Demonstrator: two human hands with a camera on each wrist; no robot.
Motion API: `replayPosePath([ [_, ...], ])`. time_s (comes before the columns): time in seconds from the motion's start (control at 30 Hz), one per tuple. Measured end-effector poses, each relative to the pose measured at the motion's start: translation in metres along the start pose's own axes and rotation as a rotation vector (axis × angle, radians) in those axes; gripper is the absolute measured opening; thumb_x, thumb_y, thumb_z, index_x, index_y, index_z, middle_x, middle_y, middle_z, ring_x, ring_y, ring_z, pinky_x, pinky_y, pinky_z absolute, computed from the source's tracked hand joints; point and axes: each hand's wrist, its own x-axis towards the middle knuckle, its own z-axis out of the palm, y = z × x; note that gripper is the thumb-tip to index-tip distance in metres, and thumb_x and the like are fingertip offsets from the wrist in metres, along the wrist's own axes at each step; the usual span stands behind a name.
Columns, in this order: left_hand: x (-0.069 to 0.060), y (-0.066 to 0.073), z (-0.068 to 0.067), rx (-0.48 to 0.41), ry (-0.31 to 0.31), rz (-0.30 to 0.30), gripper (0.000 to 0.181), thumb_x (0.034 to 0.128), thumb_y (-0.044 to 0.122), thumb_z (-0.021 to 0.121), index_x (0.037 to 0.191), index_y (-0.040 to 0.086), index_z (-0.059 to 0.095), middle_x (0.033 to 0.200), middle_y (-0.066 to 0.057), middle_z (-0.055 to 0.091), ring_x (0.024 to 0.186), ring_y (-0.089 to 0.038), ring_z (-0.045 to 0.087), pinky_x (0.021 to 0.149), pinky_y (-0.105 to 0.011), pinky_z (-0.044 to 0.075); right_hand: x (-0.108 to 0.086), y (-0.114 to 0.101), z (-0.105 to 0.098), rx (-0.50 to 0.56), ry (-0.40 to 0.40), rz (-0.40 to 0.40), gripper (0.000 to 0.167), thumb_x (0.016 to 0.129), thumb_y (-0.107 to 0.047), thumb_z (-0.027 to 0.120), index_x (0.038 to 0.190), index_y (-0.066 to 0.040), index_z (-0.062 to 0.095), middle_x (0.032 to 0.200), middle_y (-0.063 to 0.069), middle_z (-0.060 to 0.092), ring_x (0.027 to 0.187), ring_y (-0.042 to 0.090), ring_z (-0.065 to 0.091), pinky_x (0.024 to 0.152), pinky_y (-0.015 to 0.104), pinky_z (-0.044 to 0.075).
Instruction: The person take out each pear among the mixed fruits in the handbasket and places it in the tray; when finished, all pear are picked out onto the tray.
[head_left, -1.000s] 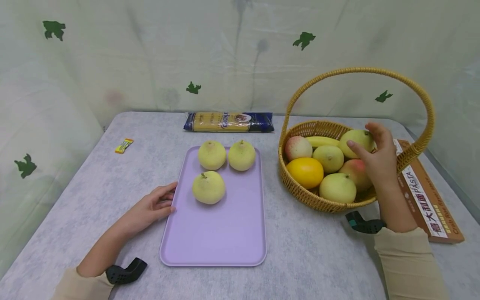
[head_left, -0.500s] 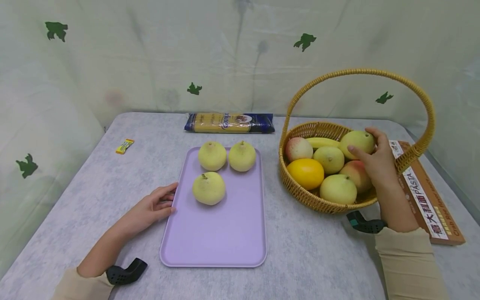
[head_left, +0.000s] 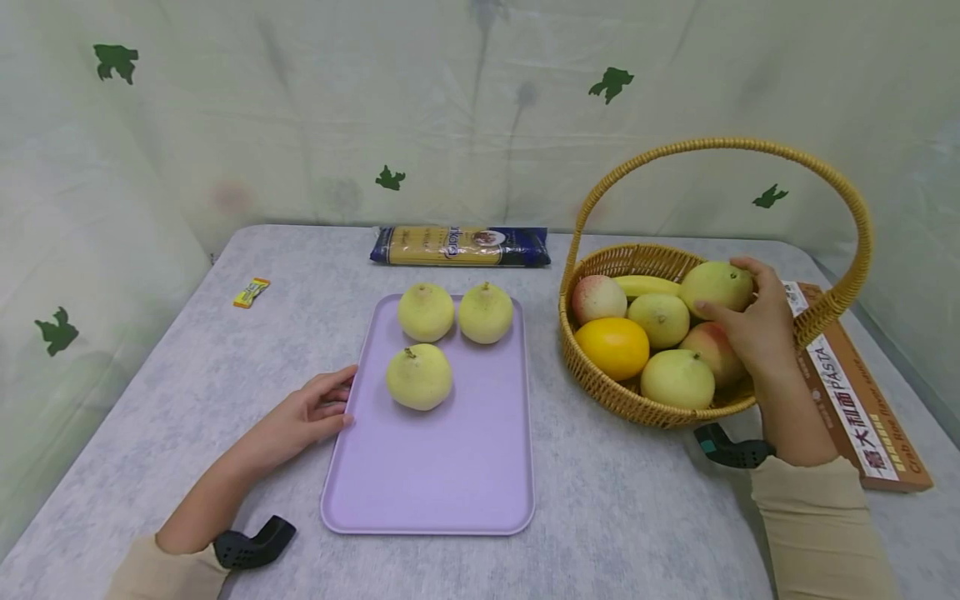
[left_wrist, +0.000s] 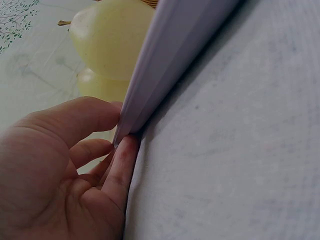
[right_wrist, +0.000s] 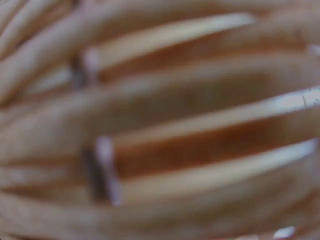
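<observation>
In the head view my right hand (head_left: 761, 321) reaches over the basket's right side and grips a pale green round fruit (head_left: 716, 286), thumb in front and fingers behind. That fruit is still among the others in the wicker basket (head_left: 615, 398). The right wrist view shows only blurred wicker (right_wrist: 200, 100), so the fingers are hidden there. My left hand (head_left: 300, 421) lies at the left edge of the purple tray (head_left: 427, 483). Seen from the left wrist, thumb and fingers of the left hand (left_wrist: 75, 165) pinch the tray's rim (left_wrist: 150, 75). Three pale round fruits (head_left: 419, 377) stand on the tray.
A pasta packet (head_left: 460, 247) lies behind the tray, and a small yellow wrapper (head_left: 251, 292) at the back left. A brown pasta box (head_left: 862, 400) is right of the basket, whose tall handle (head_left: 720, 144) arches above it. Several other fruits, including a yellow one (head_left: 613, 347), fill the basket.
My right hand has lowered slightly and closed its thumb and fingers round the pale green fruit, which has shifted a little to the right. The left hand and tray have stayed put.
</observation>
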Motion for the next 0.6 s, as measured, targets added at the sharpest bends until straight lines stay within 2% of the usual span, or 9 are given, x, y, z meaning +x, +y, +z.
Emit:
replayPosePath([
  [0.1, 0.000, 0.000, 0.000, -0.001, 0.001, -0.003, 0.067, 0.0877, 0.012, 0.059, 0.142, 0.001, 0.021, 0.128, -0.021, 0.032, 0.113, -0.027, 0.042, 0.086, -0.015, 0.040, -0.002, -0.002, 0.001, -0.028, 0.043, -0.045, 0.071, 0.079, -0.029, 0.068, 0.139, -0.018, 0.031, 0.135, 0.013, 0.031, 0.107, 0.028, 0.038, 0.080, 0.034, 0.037],
  [0.2, 0.000, -0.001, 0.001, 0.000, 0.001, -0.006, 0.067, 0.0879, 0.012, 0.059, 0.142, 0.002, 0.021, 0.128, -0.021, 0.032, 0.113, -0.028, 0.041, 0.086, -0.016, 0.040, -0.004, -0.004, 0.002, -0.007, 0.079, -0.077, 0.069, 0.079, -0.027, 0.070, 0.137, -0.017, 0.034, 0.132, 0.012, 0.032, 0.105, 0.027, 0.039, 0.079, 0.033, 0.038],
  [0.4, 0.000, -0.002, 0.001, 0.005, 0.002, -0.007, 0.066, 0.0882, 0.013, 0.059, 0.142, 0.003, 0.021, 0.128, -0.020, 0.032, 0.113, -0.026, 0.042, 0.086, -0.015, 0.040, -0.007, -0.005, 0.003, 0.124, 0.100, -0.101, 0.064, 0.078, -0.021, 0.071, 0.132, -0.028, 0.037, 0.133, 0.003, 0.027, 0.118, 0.023, 0.036, 0.084, 0.028, 0.041],
  [0.53, 0.000, -0.001, 0.001, 0.004, 0.001, -0.007, 0.067, 0.0883, 0.013, 0.058, 0.142, 0.002, 0.020, 0.128, -0.020, 0.032, 0.113, -0.026, 0.042, 0.086, -0.015, 0.040, -0.017, -0.022, 0.004, 0.180, 0.112, -0.171, 0.065, 0.077, -0.015, 0.071, 0.131, -0.024, 0.037, 0.131, 0.001, 0.027, 0.114, 0.019, 0.038, 0.081, 0.026, 0.042],
  [0.6, -0.001, 0.000, 0.000, 0.006, 0.003, -0.010, 0.067, 0.0882, 0.013, 0.059, 0.142, 0.002, 0.021, 0.127, -0.020, 0.032, 0.113, -0.027, 0.041, 0.085, -0.015, 0.040, -0.025, -0.034, 0.005, 0.259, 0.100, -0.222, 0.066, 0.075, -0.008, 0.072, 0.131, -0.021, 0.038, 0.130, 0.001, 0.029, 0.110, 0.020, 0.039, 0.079, 0.024, 0.042],
])
